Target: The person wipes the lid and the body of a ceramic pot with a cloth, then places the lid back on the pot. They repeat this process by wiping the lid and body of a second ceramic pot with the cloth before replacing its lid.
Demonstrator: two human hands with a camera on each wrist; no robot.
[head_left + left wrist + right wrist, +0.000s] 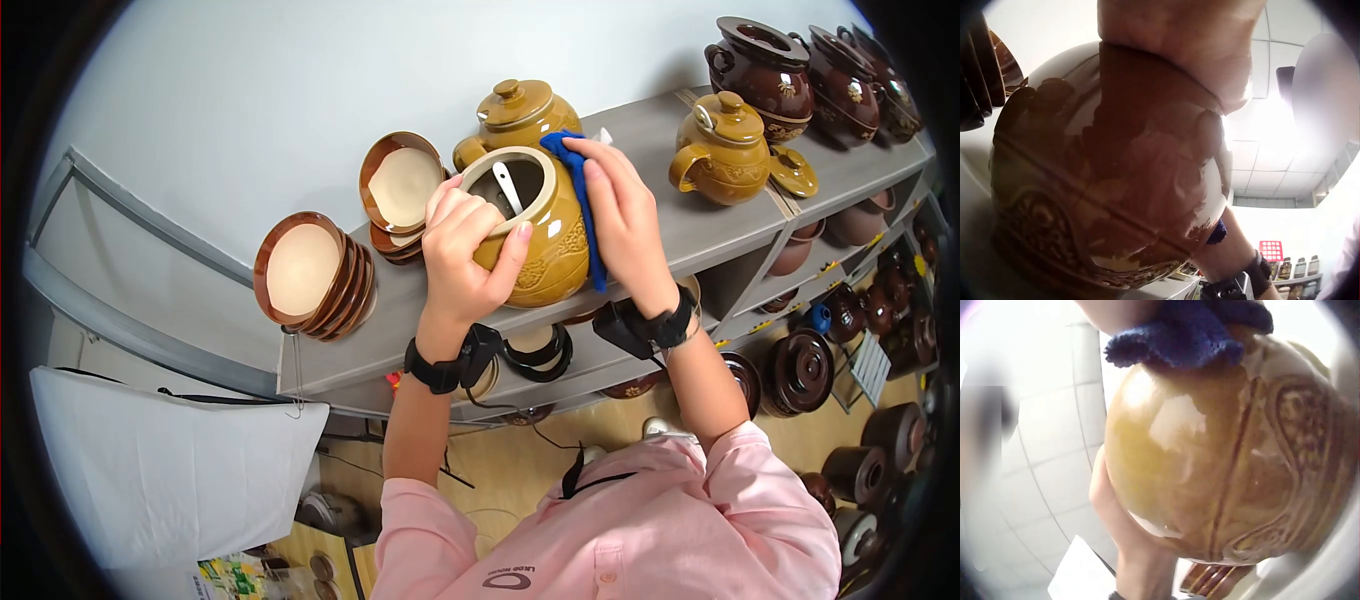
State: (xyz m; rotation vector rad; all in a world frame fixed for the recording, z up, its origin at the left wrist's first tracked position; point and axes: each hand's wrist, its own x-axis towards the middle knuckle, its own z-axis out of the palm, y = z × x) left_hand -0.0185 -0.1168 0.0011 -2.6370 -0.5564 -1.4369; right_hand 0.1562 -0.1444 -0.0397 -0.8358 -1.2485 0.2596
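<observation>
Grey shelf [690, 235] vs white wall [250, 90], pottery stock all round. L hand [462, 250] curled round ochre jar [545, 255] at rim, prob. bracing it; R hand [625, 225] flat, fingers straight, pressing blue cloth [580, 190] on jar's side. Jar on shelf top, tipped: long axis leans, mouth twd wearer, white spoon [508, 187] inside. Lidded pot [515, 110] behind, bowl stacks [315, 270] to L

The ochre glazed ceramic pot [545, 250], lidless and with a relief band round its belly, sits tilted near the front edge of the shelf [700, 230], with a white spoon [507, 186] inside its open mouth. A dark blue cloth [585, 210] lies down its right side from the rim.
</observation>
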